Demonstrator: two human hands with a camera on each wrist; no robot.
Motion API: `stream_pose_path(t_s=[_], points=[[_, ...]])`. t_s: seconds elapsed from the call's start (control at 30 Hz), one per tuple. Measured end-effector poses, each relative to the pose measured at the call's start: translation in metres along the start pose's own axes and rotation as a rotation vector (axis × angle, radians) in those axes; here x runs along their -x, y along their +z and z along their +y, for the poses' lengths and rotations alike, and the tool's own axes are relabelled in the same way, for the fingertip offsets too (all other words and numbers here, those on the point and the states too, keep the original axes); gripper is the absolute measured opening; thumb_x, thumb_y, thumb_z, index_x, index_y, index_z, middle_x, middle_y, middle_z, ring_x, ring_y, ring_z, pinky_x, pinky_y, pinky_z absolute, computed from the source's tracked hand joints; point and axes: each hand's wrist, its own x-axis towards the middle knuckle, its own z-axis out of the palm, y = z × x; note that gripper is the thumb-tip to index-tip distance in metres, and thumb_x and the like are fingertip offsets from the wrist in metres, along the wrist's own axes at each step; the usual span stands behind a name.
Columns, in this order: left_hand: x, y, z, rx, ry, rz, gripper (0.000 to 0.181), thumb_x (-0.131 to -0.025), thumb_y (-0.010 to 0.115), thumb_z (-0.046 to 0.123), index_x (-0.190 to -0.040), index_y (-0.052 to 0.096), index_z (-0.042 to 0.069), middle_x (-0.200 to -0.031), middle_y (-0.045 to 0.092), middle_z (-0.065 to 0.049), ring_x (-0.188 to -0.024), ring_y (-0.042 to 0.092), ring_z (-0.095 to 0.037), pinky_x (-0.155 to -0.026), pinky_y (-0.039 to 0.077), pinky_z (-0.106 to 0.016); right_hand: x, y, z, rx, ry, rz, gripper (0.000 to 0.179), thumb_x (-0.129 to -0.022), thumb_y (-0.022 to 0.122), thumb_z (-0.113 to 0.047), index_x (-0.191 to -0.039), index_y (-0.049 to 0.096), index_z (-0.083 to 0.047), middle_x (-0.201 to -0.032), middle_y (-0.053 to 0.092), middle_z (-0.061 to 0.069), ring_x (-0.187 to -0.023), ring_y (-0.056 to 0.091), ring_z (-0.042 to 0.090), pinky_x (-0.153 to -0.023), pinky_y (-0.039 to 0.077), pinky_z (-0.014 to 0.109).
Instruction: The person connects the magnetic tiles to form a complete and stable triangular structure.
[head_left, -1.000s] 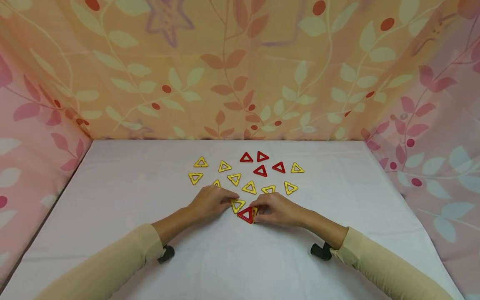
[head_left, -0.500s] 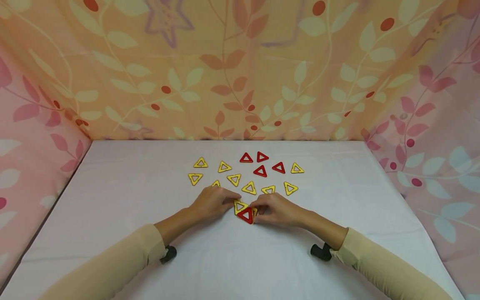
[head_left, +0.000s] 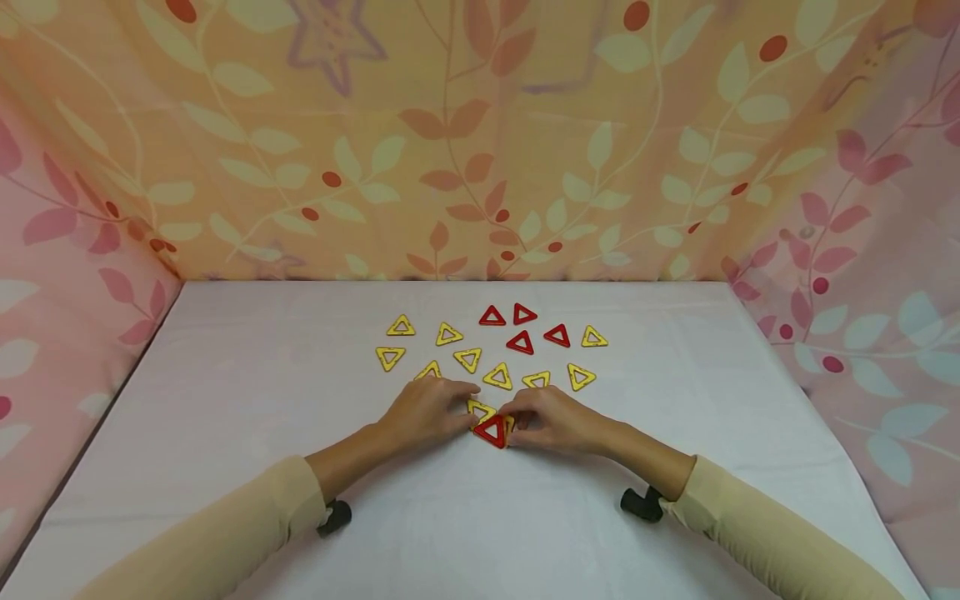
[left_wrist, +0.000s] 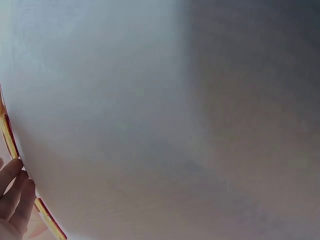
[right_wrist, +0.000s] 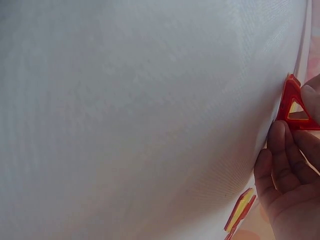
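A red triangular tile frame [head_left: 503, 435] is pinched by my right hand [head_left: 551, 421] near the middle of the table. Part of a yellow piece [head_left: 509, 423] shows behind it, mostly hidden by the fingers. In the right wrist view the red tile [right_wrist: 286, 102] sits between thumb and fingertips. Against its upper left side lies a yellow triangular tile [head_left: 483, 406]. My left hand [head_left: 427, 410] is beside that tile, thumb at its left edge and forefinger apart above it. Only the fingers of the left hand [left_wrist: 19, 200] appear in the left wrist view.
Beyond the hands, several yellow triangles [head_left: 468, 369] lie scattered on the white-covered table [head_left: 262, 350]. Several red triangles [head_left: 492, 322] are grouped at the back. One yellow triangle [head_left: 427, 369] lies just behind the left hand. Patterned cloth [head_left: 450, 167] encloses the back and sides.
The yellow tile has moved right, up against the red one. My left thumb and forefinger have since spread apart beside it. The right hand has kept its place and its hold.
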Motion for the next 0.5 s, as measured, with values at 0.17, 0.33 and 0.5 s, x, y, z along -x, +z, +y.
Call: stream_pose_path(t_s=[0.17, 0.33, 0.5], points=[[0.0017, 0.0006, 0.0008, -0.015, -0.009, -0.011, 0.046, -0.081, 0.083, 0.028, -0.122, 0.072, 0.009, -0.112, 0.074, 0.000, -0.109, 0.067, -0.016, -0.092, 0.052, -0.036, 0.0004, 0.0007, 0.0011, 0.006, -0.001, 0.003, 0.039, -0.089, 0.077, -0.023, -0.125, 0.069, -0.013, -0.106, 0.068, -0.010, -0.087, 0.060, 0.006, -0.079, 0.053, 0.024], [0.0036, 0.0009, 0.0033, -0.026, -0.019, -0.015, 0.051, -0.079, 0.085, 0.028, -0.125, 0.070, 0.010, -0.118, 0.072, -0.001, -0.112, 0.065, -0.017, -0.095, 0.050, -0.037, 0.0001, 0.0005, 0.0004, 0.006, 0.003, 0.002, 0.039, -0.088, 0.077, -0.023, -0.125, 0.069, -0.013, -0.105, 0.068, -0.009, -0.087, 0.060, 0.006, -0.079, 0.052, 0.024], [0.0047, 0.0018, 0.0048, -0.035, -0.015, -0.009, 0.051, -0.079, 0.086, 0.027, -0.125, 0.070, 0.010, -0.119, 0.071, -0.001, -0.112, 0.064, -0.018, -0.097, 0.049, -0.038, -0.0001, 0.0005, -0.0010, 0.005, 0.007, 0.000, 0.039, -0.088, 0.077, -0.023, -0.125, 0.069, -0.012, -0.104, 0.068, -0.009, -0.087, 0.061, 0.007, -0.079, 0.052, 0.025]])
